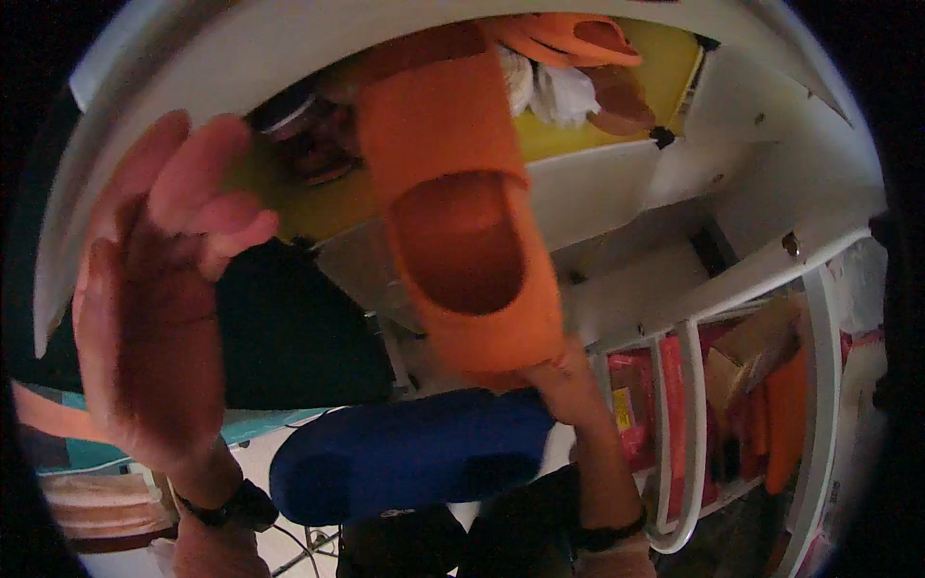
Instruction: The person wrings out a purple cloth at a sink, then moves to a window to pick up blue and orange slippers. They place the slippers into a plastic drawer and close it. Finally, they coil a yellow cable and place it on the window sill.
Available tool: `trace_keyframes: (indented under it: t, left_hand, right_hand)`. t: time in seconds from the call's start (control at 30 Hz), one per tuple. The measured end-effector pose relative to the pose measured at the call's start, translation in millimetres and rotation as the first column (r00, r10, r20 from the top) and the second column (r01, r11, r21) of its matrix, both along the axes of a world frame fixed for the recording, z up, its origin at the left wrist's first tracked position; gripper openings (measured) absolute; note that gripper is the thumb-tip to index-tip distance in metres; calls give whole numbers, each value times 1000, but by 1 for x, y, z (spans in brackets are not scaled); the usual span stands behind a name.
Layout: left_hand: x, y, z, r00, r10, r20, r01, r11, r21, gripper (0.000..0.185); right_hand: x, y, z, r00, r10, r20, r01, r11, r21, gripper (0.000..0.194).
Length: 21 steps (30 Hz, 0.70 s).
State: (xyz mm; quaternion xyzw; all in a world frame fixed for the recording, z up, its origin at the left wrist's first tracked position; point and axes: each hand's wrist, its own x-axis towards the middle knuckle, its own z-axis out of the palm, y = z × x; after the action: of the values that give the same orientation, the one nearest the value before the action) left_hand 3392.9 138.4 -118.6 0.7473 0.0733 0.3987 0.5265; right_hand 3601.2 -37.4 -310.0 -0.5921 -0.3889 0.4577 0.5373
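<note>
My right hand (572, 386) grips the near end of an orange rubber swim fin (448, 123), low at its right corner. The fin points away from me, its oval foot opening (462, 246) facing up. My left hand (155, 289) is raised to the left of the fin, apart from it. Its palm is bare and its fingers are partly curled, with nothing in them. Behind the fin, a second orange fin (578, 40) lies on a yellow surface (553, 148). Beside it sit a crumpled white wrapping (564, 94) and a flat brown piece (623, 101).
A pale housing (238, 54) arches over the yellow surface. A white tubular rack (690, 433) stands at right, with red crates (636, 404), cardboard (744, 354) and orange pieces (786, 426) behind it. A dark blue rounded thing (405, 455) lies below the fin.
</note>
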Motion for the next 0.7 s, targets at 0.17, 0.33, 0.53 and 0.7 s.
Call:
trace_keyframes:
  t: [0.17,0.33,0.53,0.7]
  left_hand:
    - [-12,0,-9,997,60,39,-58,998,-35,60]
    - [-39,5,-36,989,144,29,-140,985,-104,47]
    - [-40,16,-78,934,344,101,-312,918,-244,46]
    - [-31,29,-78,936,343,78,-323,926,-197,46]
  right_hand:
    - [4,12,28,923,-293,-250,331,935,127,32]
    - [21,35,71,850,-325,-415,349,937,-19,29]
    - [20,16,101,906,-360,-224,361,932,-34,29]
    - [32,55,128,957,-254,-136,263,964,49,34]
